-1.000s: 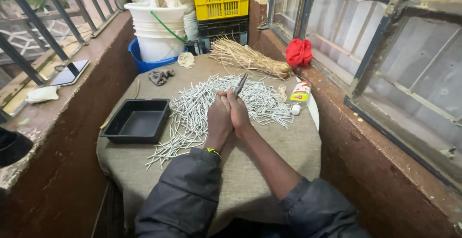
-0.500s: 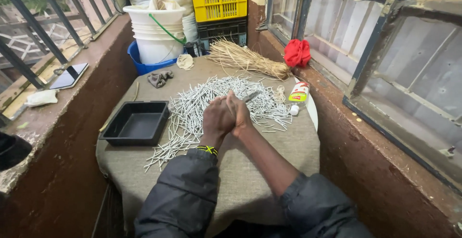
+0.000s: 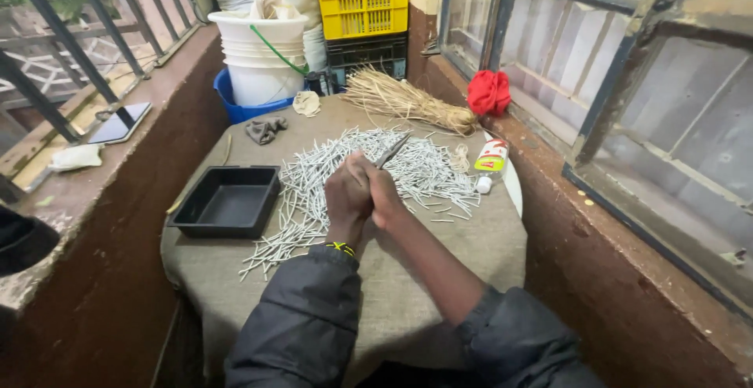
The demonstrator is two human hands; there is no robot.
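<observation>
My left hand [image 3: 347,198] and my right hand [image 3: 384,197] are pressed together over the middle of a cloth-covered table [image 3: 471,255]. Both close around a thin grey paper stick [image 3: 392,151] that pokes up and to the right from between them. Beneath and beyond the hands lies a wide scatter of several grey rolled paper sticks [image 3: 314,184]. A black rectangular tray [image 3: 225,201], with nothing visible inside, sits on the table to the left of my hands.
A straw bundle [image 3: 404,99], a glue bottle [image 3: 489,162] and a red cloth [image 3: 489,92] lie at the far right. White buckets [image 3: 255,58] in a blue basin and stacked crates [image 3: 362,3] stand behind. A phone [image 3: 118,123] rests on the left ledge.
My joined hands stay over the stick pile; the stick between them shifts angle, dipping low and then rising to point up right again.
</observation>
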